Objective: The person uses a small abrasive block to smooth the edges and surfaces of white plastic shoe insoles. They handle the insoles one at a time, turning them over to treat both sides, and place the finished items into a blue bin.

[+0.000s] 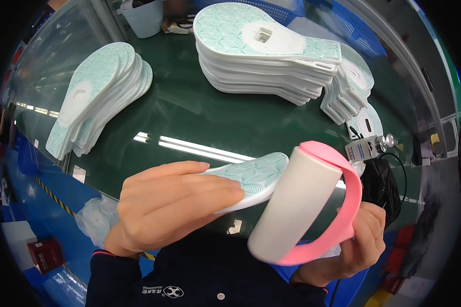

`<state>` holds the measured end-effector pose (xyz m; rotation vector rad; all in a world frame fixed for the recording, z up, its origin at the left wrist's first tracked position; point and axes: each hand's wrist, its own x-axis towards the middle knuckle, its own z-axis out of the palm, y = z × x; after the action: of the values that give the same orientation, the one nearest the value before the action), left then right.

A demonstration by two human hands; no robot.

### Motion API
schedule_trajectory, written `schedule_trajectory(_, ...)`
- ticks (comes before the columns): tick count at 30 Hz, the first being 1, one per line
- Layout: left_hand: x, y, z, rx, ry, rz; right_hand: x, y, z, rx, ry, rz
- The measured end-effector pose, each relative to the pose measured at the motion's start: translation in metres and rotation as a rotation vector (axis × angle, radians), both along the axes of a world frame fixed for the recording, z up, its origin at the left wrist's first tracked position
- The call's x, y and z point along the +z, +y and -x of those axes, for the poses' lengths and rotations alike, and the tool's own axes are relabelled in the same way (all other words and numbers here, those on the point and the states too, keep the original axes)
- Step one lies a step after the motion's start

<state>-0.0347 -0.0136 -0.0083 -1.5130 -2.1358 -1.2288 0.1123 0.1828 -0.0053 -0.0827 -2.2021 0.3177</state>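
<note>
My left hand [176,202] is closed on a paddle-shaped white plastic panel [258,176] with a mint-green petal pattern. Its fingers lie across the patterned face and hide the panel's near end. A sticky roller [297,202] with a wide white roll and a pink frame is in my right hand [363,240], gripped by the pink handle. The roll stands tilted just right of the panel's rounded end and overlaps it in view; I cannot tell whether they touch.
Stacked matching panels stand at the back [261,66] and left [97,97] of the dark green table [174,117]. More panels [348,92] lean at the back right, near a small metal-topped bottle [366,148] and a black bag [381,189]. A light-blue bucket [144,19] sits far back.
</note>
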Motion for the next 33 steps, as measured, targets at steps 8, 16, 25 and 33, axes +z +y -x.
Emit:
schedule_trajectory(8,0.001,-0.001,0.000,-0.026,0.054,0.036,-0.002,-0.006,0.012,0.176,0.107,0.069)
schedule_trajectory(16,0.007,-0.023,0.010,-0.193,-0.002,-0.021,-0.059,0.071,-0.026,-0.210,-0.121,0.718)
schedule_trajectory(25,0.006,-0.022,0.012,-0.330,0.005,-0.057,-0.109,0.110,-0.019,-0.529,-0.307,0.569)
schedule_trajectory(33,0.000,-0.013,0.009,-0.221,-0.016,-0.055,-0.117,0.056,-0.004,-0.530,-0.369,0.611)
